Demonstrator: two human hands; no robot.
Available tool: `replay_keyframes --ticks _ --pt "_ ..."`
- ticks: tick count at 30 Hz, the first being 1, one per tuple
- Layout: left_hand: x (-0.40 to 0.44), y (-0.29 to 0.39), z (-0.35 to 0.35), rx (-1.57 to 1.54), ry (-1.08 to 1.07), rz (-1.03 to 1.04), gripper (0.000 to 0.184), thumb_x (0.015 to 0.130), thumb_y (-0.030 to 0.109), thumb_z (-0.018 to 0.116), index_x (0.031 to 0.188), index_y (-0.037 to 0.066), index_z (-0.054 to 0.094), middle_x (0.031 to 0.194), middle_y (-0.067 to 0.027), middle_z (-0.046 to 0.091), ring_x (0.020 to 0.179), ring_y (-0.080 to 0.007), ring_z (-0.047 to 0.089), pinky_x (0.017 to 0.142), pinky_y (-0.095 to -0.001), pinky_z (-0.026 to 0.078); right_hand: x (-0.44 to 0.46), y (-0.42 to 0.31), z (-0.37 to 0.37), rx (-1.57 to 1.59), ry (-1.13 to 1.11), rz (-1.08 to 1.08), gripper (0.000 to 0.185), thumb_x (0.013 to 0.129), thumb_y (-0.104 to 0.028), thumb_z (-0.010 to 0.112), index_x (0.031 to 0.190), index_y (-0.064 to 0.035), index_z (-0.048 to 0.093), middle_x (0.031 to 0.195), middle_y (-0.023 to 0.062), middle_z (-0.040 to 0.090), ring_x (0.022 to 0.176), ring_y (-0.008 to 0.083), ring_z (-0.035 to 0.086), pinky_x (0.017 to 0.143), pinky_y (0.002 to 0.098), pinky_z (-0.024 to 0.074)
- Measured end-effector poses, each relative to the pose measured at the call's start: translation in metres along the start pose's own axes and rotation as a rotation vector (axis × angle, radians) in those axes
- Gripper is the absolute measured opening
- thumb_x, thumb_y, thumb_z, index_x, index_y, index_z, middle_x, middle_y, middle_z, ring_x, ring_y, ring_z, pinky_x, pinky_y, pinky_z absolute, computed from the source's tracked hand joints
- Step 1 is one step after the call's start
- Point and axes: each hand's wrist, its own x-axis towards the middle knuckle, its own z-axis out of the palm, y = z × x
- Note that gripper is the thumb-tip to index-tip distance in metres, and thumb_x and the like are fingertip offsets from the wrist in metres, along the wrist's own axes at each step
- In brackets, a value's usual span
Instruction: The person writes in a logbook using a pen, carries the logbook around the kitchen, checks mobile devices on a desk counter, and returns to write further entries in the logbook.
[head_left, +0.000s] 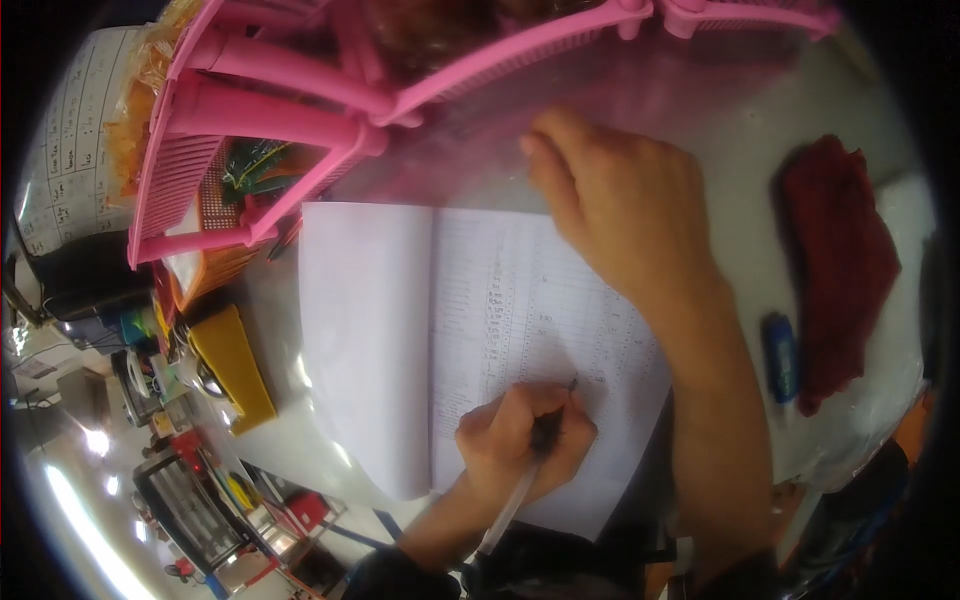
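An open notebook [365, 340] lies on the table, its left page blank and its right page covered with ruled lines and handwritten columns. My left hand [525, 440] grips a pen [510, 505], clear-barrelled with a dark grip, over the lower part of the written page. The pen tip points up and right, at or just above the paper. My right hand [625, 190] rests at the page's upper right edge, its fingers curled in loosely. Nothing shows in it, though its palm is hidden. The right forearm covers part of the page's right side.
Pink plastic baskets [270, 120] stand along the far side and upper left. A dark red cloth [840, 270] and a blue marker or tube [781, 357] lie on the right. Left of the notebook is a yellow object [232, 365]. Shop furniture appears beyond, lower left.
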Motion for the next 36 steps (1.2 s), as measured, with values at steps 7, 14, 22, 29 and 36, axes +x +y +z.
replay_keyframes --ticks 7,14,22,29,36 --pt "0.001 -0.0004 0.0001 0.015 -0.013 0.044 0.02 0.077 0.005 0.079 0.082 0.003 0.06 0.067 -0.0064 0.069 0.05 -0.0085 0.061 0.048 -0.0215 0.046 -0.0001 -0.0008 -0.001 -0.015 -0.001 -0.003 0.016 0.093 -0.024 0.062 0.086 -0.0098 0.06 0.052 0.0079 0.059 0.047 0.0265 0.062 0.045 0.0399 0.048" --pt "0.0013 0.0014 -0.0003 -0.027 -0.032 -0.033 0.019 0.076 0.005 0.08 0.081 0.004 0.061 0.064 -0.0048 0.067 0.048 -0.0073 0.059 0.047 -0.0216 0.045 -0.0003 -0.0003 0.0001 0.006 -0.002 0.012 0.016 0.093 -0.024 0.062 0.086 -0.0096 0.06 0.052 0.0084 0.06 0.047 0.0269 0.062 0.045 0.0407 0.0484" --pt "0.0042 -0.0035 0.0011 -0.004 -0.025 0.071 0.021 0.075 0.006 0.081 0.081 0.005 0.061 0.064 -0.0045 0.067 0.048 -0.008 0.06 0.047 -0.0219 0.045 0.0003 -0.0001 -0.0002 -0.007 0.01 -0.002 0.016 0.093 -0.024 0.062 0.085 -0.0093 0.06 0.053 0.0082 0.06 0.047 0.0266 0.063 0.046 0.0399 0.0489" --pt "0.0049 -0.0031 0.0021 -0.027 -0.041 0.073 0.021 0.074 0.004 0.081 0.081 0.004 0.06 0.067 -0.0059 0.069 0.05 -0.009 0.062 0.048 -0.0219 0.047 -0.0004 0.0006 0.0008 -0.002 0.014 -0.004 0.016 0.093 -0.024 0.062 0.086 -0.0096 0.061 0.053 0.0082 0.06 0.048 0.0265 0.063 0.046 0.04 0.0491" --pt "0.0036 -0.0041 0.0009 -0.028 -0.04 0.101 0.02 0.074 0.003 0.08 0.081 0.005 0.061 0.067 -0.0079 0.069 0.05 -0.0111 0.063 0.048 -0.0225 0.048 0.0002 -0.0008 -0.002 0.001 0.001 0.013 0.017 0.093 -0.025 0.062 0.086 -0.0099 0.06 0.055 0.009 0.061 0.05 0.0287 0.063 0.048 0.0418 0.0498"
